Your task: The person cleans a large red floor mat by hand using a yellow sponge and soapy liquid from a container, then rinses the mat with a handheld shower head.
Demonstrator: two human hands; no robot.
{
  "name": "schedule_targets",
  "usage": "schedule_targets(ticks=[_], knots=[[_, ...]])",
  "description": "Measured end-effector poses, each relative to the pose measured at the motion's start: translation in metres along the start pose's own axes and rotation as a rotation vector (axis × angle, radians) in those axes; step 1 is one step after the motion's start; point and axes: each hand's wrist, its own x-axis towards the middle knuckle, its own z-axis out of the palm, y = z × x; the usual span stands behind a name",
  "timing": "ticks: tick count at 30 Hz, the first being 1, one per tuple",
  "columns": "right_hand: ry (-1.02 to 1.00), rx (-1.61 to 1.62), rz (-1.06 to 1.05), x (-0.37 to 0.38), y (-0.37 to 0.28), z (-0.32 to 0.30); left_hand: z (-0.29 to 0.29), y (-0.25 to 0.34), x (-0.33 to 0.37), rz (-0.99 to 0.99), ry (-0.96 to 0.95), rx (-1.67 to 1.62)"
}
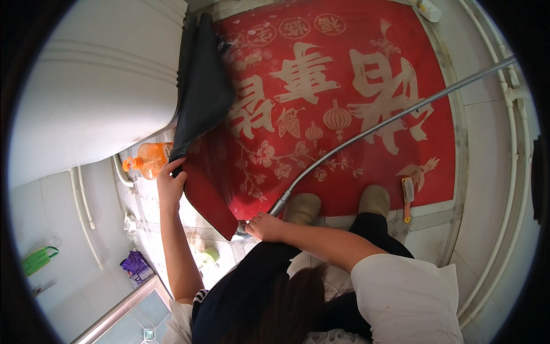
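A large red floor mat with pale characters, lanterns and flowers lies on the tiles. Its left side is lifted and folded, so the black underside shows. My left hand grips the raised edge, fingers pinching the rubber. Low in front of me, my right hand is closed around the end of a grey metal hose. A silver shower head partly shows beyond my fist, by the mat's near corner; the fingers hide much of it. The hose runs across the mat toward the right wall.
An orange bottle stands behind my left hand, beside a white appliance. A brush lies on the mat's near right edge. White pipes run along the right wall. A purple bag sits at lower left. My shoes touch the mat.
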Motion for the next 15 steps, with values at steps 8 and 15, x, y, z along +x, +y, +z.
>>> schedule_targets(ticks=[8, 15], knots=[[-0.070, 0.052, 0.049, -0.0019, 0.0051, -0.0037, -0.0022, 0.0014, -0.0023, 0.002, -0.016, 0.000], [-0.071, 0.013, 0.171, -0.0073, 0.0036, -0.0080, -0.0045, -0.0012, -0.0002, 0.018, 0.001, 0.051]])
